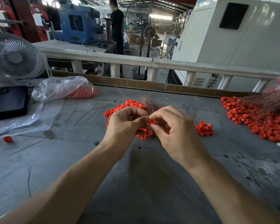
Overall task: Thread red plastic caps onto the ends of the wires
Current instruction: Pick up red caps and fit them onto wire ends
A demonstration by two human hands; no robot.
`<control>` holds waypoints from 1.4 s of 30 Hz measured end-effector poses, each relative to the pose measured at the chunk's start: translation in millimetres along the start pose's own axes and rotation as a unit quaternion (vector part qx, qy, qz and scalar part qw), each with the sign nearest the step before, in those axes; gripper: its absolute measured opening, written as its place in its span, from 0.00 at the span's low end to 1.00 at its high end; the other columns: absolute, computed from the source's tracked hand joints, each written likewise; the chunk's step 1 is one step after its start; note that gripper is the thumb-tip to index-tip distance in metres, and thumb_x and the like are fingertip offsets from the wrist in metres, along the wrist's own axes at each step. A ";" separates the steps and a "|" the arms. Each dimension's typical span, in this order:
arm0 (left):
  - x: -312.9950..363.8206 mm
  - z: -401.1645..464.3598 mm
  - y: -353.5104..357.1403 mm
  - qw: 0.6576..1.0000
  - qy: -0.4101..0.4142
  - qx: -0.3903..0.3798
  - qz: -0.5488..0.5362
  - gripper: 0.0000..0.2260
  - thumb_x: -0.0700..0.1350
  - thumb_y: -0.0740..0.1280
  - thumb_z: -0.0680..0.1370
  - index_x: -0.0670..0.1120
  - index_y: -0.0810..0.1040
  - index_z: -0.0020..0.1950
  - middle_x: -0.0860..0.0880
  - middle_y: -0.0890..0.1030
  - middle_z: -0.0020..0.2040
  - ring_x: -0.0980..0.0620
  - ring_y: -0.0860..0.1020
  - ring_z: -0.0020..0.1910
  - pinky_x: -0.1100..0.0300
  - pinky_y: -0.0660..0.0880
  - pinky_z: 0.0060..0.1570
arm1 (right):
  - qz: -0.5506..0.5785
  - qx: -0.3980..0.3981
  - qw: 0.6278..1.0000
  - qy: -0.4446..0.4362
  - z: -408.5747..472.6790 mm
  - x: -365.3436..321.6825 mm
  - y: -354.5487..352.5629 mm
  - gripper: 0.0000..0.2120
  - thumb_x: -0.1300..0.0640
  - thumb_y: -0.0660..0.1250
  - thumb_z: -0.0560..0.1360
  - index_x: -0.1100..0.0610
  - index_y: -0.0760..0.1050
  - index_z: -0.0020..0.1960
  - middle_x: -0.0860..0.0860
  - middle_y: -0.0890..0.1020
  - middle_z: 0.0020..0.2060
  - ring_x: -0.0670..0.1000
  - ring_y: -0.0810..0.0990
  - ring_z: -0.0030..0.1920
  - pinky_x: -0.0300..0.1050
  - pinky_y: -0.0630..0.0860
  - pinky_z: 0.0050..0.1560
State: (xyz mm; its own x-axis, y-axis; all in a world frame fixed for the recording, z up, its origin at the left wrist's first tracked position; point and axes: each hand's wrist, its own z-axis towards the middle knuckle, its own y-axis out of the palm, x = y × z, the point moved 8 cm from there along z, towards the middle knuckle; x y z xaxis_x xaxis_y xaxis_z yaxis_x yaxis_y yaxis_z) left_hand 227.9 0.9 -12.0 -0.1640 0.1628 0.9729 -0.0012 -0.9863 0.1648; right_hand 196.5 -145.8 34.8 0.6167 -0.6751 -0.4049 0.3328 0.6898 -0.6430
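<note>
A factory hall stood beyond a grey, scuffed surface (pixel 39 159). A white railing (pixel 152 63) ran across behind it. Further back were a blue machine (pixel 74 25), a tall cage fan (pixel 139 26) on a stand, a large white cabinet (pixel 233 38) at right, and a person (pixel 116 25) standing. A small white fan (pixel 14 55) sat at left. Daylight came through the roof.

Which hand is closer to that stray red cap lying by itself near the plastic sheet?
Left. The left hand is nearer the lone cap, which lies far out to its left; the right hand sits farther right.
</note>
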 end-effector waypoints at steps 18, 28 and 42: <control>4.5 1.6 -10.8 0.999 0.006 0.048 0.016 0.07 0.35 0.68 0.81 0.43 0.79 0.57 0.46 0.86 0.39 0.53 0.82 0.35 0.62 0.78 0.33 | -0.064 0.079 0.989 0.103 1.4 49.9 -27.7 0.08 0.59 0.77 0.73 0.51 0.83 0.50 0.43 0.80 0.43 0.46 0.80 0.43 0.49 0.80 0.47; -0.1 2.2 -11.5 0.989 0.019 0.042 0.141 0.06 0.35 0.68 0.80 0.45 0.82 0.49 0.48 0.86 0.38 0.52 0.82 0.36 0.54 0.80 0.39 | -0.188 0.066 0.925 0.323 -18.8 142.7 -61.2 0.06 0.54 0.77 0.72 0.50 0.82 0.47 0.49 0.85 0.44 0.55 0.83 0.48 0.48 0.77 0.46; -4.4 5.1 -14.5 0.965 0.021 0.051 0.255 0.06 0.41 0.72 0.77 0.53 0.84 0.44 0.50 0.86 0.40 0.54 0.81 0.37 0.62 0.73 0.34 | -0.112 0.037 0.964 0.237 -7.4 111.3 -41.8 0.06 0.54 0.77 0.73 0.49 0.83 0.48 0.44 0.82 0.41 0.50 0.82 0.45 0.46 0.77 0.49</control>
State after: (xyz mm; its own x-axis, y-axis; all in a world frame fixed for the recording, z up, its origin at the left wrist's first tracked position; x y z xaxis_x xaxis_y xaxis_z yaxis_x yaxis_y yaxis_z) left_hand 233.7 14.6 -17.8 -0.1566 -0.3459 0.9251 0.1877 -0.9300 -0.3159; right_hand 246.0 -251.7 11.7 0.1340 -0.8414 -0.5235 0.4804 0.5172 -0.7083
